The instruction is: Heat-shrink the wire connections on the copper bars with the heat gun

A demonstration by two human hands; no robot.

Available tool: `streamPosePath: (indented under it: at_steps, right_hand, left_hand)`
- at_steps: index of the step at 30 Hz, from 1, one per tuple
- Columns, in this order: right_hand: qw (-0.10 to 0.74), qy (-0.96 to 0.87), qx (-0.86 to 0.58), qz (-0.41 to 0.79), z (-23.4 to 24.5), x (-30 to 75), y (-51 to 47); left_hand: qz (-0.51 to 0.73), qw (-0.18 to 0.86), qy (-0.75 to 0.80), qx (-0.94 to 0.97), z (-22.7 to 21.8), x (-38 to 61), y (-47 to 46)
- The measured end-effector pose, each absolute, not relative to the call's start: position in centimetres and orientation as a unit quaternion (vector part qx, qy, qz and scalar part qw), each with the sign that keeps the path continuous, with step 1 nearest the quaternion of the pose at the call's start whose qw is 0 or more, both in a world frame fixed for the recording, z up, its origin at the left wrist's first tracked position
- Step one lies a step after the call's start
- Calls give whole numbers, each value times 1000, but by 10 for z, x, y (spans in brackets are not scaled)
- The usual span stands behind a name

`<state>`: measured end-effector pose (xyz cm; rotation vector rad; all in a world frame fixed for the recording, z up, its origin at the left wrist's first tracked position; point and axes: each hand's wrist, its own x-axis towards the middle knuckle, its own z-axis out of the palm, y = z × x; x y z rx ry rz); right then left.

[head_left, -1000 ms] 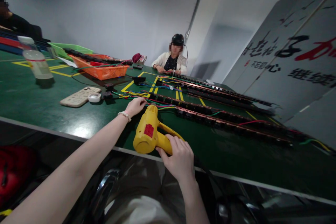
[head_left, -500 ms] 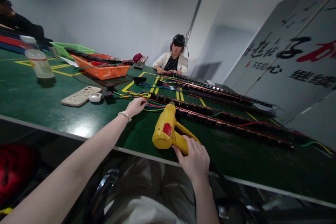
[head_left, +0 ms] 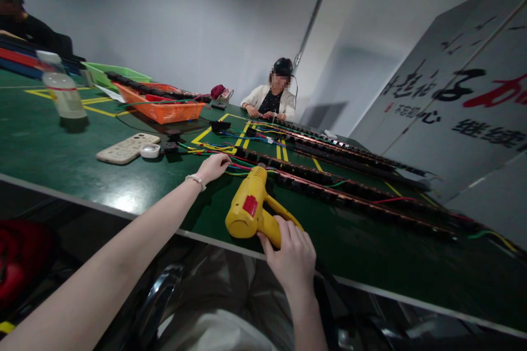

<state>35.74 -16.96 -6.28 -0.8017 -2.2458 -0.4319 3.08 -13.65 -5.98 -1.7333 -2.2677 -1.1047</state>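
Note:
My right hand [head_left: 291, 252] is wrapped round the handle of a yellow heat gun [head_left: 246, 209] with a red label. Its nozzle points away from me, at a bundle of coloured wires [head_left: 242, 167]. My left hand [head_left: 214, 168] is closed on those wires, just left of the nozzle, with its fingertips partly hidden. From the bundle, wires run left to black connectors [head_left: 170, 147]. To the right lies a long dark strip with copper-coloured bars [head_left: 329, 193], which the wires appear to join.
Left of my hand lie a patterned phone [head_left: 123, 149] and a small white case [head_left: 150, 151]. Beyond are a bottle [head_left: 63, 90], an orange basket [head_left: 164, 112] and a green basket [head_left: 96, 74]. More strips [head_left: 346, 154] lie behind. A co-worker [head_left: 269, 96] sits across the green table [head_left: 53, 159].
My right hand has moved the heat gun left along the wires, its nozzle now nearer my left hand. My left hand has stayed in place on the wires.

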Motion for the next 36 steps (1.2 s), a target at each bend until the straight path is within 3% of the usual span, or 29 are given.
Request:
streamPosePath:
  at_steps: [15, 24, 36]
  right_hand:
    - [355, -893, -264, -84, -63, 318, -193]
    - [340, -901, -264, -43, -60, 333, -178]
    - [354, -879, -298, -116, -61, 367, -153]
  left_hand:
    - [-357, 2, -749, -558, -49, 37, -144]
    - [-356, 31, -741, -568, -57, 32, -137]
    - [-365, 39, -736, -568, -62, 30, -136]
